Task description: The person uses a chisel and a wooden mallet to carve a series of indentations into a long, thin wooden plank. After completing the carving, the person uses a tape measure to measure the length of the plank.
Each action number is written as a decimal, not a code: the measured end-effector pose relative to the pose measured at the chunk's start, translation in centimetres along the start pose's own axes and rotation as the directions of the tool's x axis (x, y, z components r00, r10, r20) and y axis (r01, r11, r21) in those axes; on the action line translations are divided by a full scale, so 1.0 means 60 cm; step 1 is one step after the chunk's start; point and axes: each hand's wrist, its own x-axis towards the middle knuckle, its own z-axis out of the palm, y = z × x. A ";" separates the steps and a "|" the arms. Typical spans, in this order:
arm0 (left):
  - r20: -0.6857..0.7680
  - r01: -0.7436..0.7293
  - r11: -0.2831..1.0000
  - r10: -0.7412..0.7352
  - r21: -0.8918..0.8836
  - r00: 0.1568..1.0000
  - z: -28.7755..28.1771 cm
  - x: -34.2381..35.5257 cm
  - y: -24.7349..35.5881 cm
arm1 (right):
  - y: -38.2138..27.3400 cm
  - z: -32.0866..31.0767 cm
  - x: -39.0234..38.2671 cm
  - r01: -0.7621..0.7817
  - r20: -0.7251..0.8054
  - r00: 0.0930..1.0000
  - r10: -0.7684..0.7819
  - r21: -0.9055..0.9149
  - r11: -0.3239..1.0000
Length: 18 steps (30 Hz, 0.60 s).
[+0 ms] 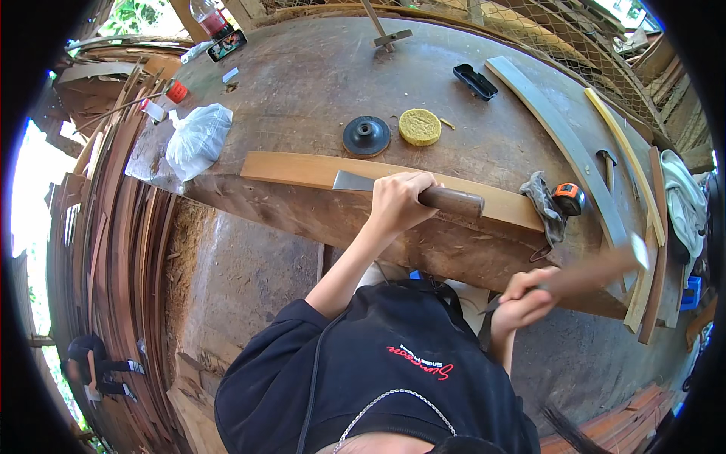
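My left hand (398, 200) is closed around a chisel (458, 202) with a brown wooden handle. Its flat metal blade points left, just over a long reddish-brown wooden board (291, 166) on the bench's near edge. At the right, my right hand (523, 301) grips a thick brown wooden tool (594, 274), raised beside the bench and smeared by motion. A bright end shows at its far right; its exact kind cannot be made out. Beyond the board lie a black disc (366, 136) with a central hub and a round yellow sponge-like pad (420, 127).
On the workbench (302, 83) are a tape measure (568, 199), a grey rag (543, 198), a hammer (607, 165), a long metal bar (560, 125), a black case (476, 81) and a plastic bag (200, 141). Stacked boards (113, 287) stand left; a person (94, 367) is there.
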 end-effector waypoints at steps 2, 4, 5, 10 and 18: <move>-0.009 -0.004 1.000 0.004 -0.002 1.000 -0.004 0.002 -0.004 | -0.011 0.027 0.016 0.054 -0.173 0.985 -0.028 0.148 0.988; 0.010 0.008 1.000 -0.008 -0.001 1.000 -0.006 0.003 -0.005 | -0.002 0.054 -0.010 0.019 -0.213 0.976 0.048 0.302 0.953; 0.011 0.016 1.000 -0.016 -0.006 1.000 -0.008 0.003 -0.003 | 0.014 0.055 -0.037 -0.076 0.002 0.997 0.078 0.247 0.966; -0.024 0.054 0.997 -0.052 0.046 0.998 -0.023 0.007 -0.032 | 0.041 0.039 -0.078 -0.044 0.516 0.835 0.190 -0.282 0.958; -0.053 0.099 0.995 -0.099 -0.003 0.994 -0.063 0.002 -0.052 | 0.006 0.102 -0.018 0.019 -0.179 0.983 0.047 0.351 0.936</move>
